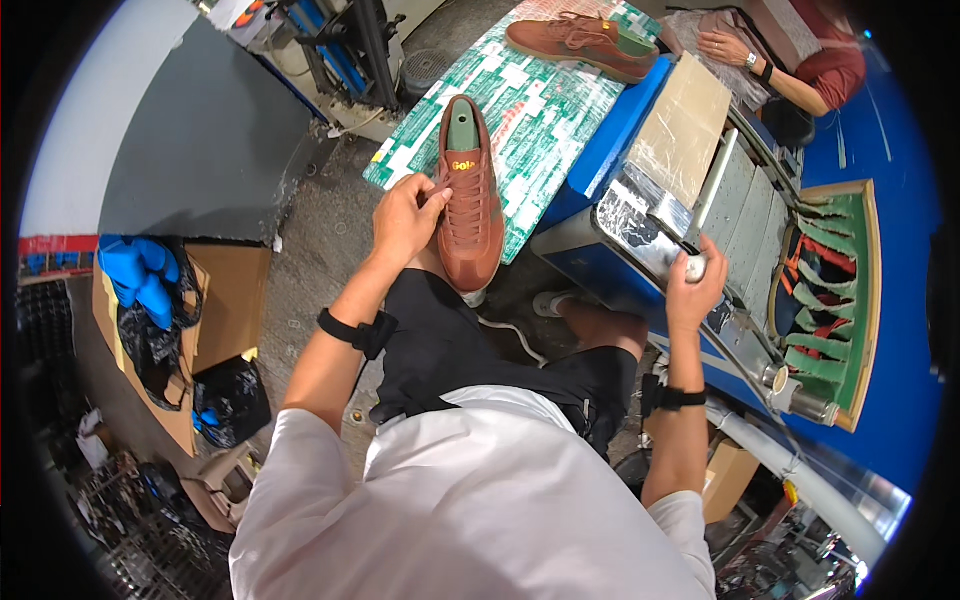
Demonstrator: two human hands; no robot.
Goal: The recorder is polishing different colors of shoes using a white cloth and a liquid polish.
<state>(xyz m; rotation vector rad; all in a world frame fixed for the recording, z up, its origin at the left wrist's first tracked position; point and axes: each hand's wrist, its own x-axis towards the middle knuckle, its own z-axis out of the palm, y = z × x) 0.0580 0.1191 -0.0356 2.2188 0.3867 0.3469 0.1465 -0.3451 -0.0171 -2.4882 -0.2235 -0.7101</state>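
Note:
A brown lace-up shoe (470,215) with a green shoe last (462,128) inside it lies in front of me, its toe toward me and past the near edge of the covered table. My left hand (405,218) is at the shoe's left side, thumb and finger pinched on the shoelace (464,205) near its upper eyelets. Over the metal end of the conveyor at my right, my right hand (697,290) is closed around a small white round thing (695,267); its kind is not clear. A second brown shoe (580,45), also with a green last, lies at the table's far end.
Green-and-white printed sheeting covers the table (540,110). A blue-sided conveyor (745,215) carries a flat cardboard piece (680,130). Beyond it, a co-worker's hand (725,48) shows. A wooden-framed tray (860,300) with green strips stands right; a cardboard box (230,300) with bags stands left.

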